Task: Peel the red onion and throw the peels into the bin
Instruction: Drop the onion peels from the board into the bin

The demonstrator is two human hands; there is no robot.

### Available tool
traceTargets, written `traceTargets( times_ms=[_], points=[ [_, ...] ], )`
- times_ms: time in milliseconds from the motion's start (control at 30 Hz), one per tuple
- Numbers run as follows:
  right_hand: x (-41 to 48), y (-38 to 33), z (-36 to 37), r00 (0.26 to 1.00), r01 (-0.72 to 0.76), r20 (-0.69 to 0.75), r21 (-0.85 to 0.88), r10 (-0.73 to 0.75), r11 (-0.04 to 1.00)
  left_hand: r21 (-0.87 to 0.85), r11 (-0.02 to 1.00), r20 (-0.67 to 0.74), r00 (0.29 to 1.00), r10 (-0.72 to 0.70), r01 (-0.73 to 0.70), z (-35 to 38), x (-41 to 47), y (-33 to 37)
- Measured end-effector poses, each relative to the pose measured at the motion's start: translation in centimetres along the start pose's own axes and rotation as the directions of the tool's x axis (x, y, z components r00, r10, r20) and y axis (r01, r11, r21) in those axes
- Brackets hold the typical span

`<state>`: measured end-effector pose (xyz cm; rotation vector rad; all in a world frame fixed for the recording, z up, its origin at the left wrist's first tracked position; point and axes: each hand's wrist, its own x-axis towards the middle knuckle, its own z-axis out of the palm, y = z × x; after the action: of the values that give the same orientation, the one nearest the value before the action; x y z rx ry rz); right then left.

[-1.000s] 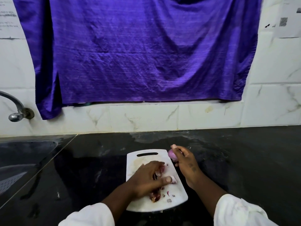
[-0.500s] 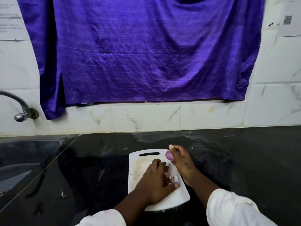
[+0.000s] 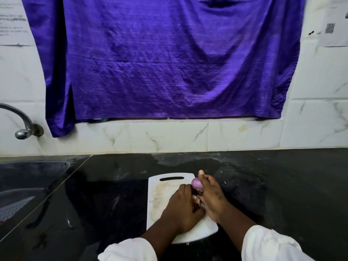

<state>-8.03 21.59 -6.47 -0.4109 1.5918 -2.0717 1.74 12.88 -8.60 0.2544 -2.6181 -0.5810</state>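
Observation:
A white cutting board [image 3: 160,196] lies on the black counter. My right hand [image 3: 211,196] holds a peeled, pale purple red onion [image 3: 196,183] between thumb and fingers above the board's far right corner. My left hand [image 3: 181,208] rests palm down on the board, its fingers curled over a heap of reddish-brown onion peels [image 3: 196,201] that shows between the two hands. The hands touch around the peels. No bin is in view.
A sink [image 3: 22,187] sits at the left with a metal tap [image 3: 22,127] on the tiled wall. A purple cloth [image 3: 169,59] hangs over the wall behind the black counter [image 3: 282,185]. Wet patches mark the counter behind the board.
My left hand has slid across the board toward my right hand, gathering the scattered peels into a heap between them. My right hand has kept hold of the onion.

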Motion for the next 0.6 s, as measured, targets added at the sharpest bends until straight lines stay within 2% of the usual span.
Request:
traceTargets(
  times_ms=[167, 267, 467, 600],
  points=[
    [0.6, -1.1, -0.2, 0.967, 0.215, -0.080, -0.250, -0.242, 0.944, 0.244, 0.969, 0.004, 0.999, 0.032, -0.032, 0.7, 0.4, 0.6],
    [1.2, -1.9, -0.6, 0.956, 0.234, -0.105, -0.282, -0.272, 0.930, 0.341, 0.938, 0.026, 0.998, 0.063, -0.068, 0.8, 0.4, 0.7],
    [1.6, -2.9, -1.1, 0.946, 0.255, -0.118, -0.302, -0.301, 0.919, 0.361, 0.913, 0.193, 0.973, 0.129, -0.192, -0.2, 0.5, 1.2],
    [0.8, -3.0, -0.8, 0.942, 0.274, -0.086, -0.357, -0.323, 0.893, 0.329, 0.915, 0.221, 0.961, 0.166, -0.234, -0.9, 0.3, 2.3]
  ],
)
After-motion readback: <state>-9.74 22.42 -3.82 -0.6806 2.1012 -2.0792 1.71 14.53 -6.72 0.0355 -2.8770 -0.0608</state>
